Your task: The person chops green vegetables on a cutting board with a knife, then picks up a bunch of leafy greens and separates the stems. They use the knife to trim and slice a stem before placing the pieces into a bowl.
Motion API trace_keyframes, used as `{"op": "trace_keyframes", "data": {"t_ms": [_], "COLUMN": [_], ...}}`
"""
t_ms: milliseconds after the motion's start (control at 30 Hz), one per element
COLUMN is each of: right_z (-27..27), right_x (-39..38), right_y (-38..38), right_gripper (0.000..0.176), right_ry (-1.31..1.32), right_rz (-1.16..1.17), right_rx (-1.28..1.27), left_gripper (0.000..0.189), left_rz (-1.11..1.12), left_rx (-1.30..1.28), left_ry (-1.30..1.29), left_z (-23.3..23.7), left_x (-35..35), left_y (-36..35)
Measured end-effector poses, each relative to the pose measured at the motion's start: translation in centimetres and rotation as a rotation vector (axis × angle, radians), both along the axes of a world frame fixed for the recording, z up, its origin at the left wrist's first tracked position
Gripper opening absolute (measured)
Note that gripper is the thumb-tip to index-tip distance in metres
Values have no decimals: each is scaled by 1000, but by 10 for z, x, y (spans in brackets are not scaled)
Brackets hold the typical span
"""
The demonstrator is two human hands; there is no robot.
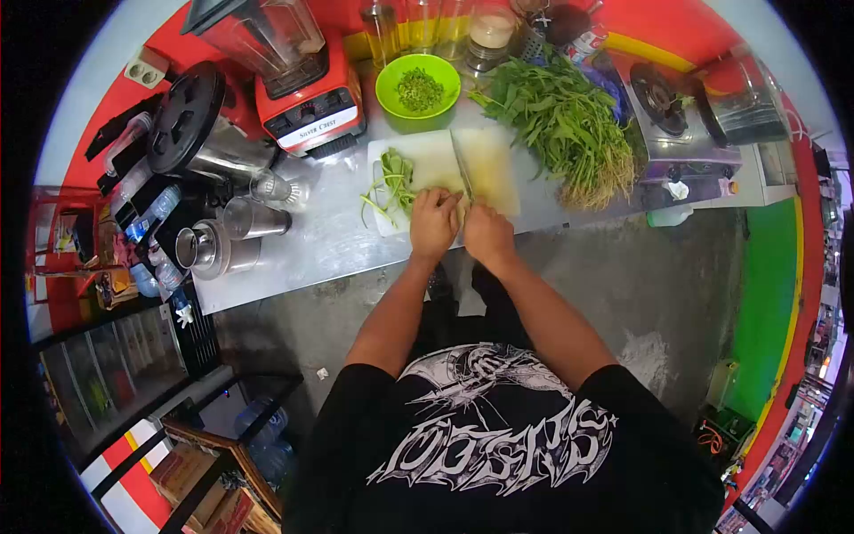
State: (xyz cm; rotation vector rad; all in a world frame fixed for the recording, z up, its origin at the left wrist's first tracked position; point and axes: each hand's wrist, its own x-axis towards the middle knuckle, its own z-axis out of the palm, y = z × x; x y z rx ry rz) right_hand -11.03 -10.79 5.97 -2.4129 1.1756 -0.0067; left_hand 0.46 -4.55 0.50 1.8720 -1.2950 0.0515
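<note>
My right hand (488, 236) is closed round the handle of a knife (463, 166), whose blade points away from me over the cutting board (431, 153). Beside the blade, my left hand (435, 222) has its fingers curled together at the board's near part; what they press or hold is too small to make out. Cut green stems and leaves (395, 182) lie left of my left hand. Behind the board is a lime-green bowl (388, 93) with chopped greens (420, 90) in it. A large bunch of leafy greens with roots (569, 125) lies to the right.
A red blender (311, 116) stands behind the board at the left. Metal cups (253, 218) and a steel pot with a black lid (187, 120) are at the far left. A stove (685, 142) is at the right. Glass jars line the wall.
</note>
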Motion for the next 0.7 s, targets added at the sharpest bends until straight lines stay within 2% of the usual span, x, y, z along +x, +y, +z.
{"op": "trace_keyframes", "data": {"t_ms": [100, 267, 367, 500, 700], "right_z": [2, -11, -1, -1, -1], "right_x": [0, 5, 7, -1, 8], "right_y": [12, -5, -7, 10, -7], "right_gripper": [24, 26, 27, 27, 23], "right_ry": [25, 11, 56, 19, 20], "right_rz": [-101, -45, -40, -115, 19], "right_rx": [71, 34, 64, 111, -5], "left_gripper": [30, 28, 27, 25, 26], "left_rz": [-11, -12, 4, 14, 24], "left_rx": [32, -9, 6, -6, 8], "left_ry": [-19, 19, 24, -8, -8], "left_z": [-2, 0, -4, -4, -5], "left_x": [-1, -1, -1, 0, 0], "left_y": [3, 3, 3, 3, 4]}}
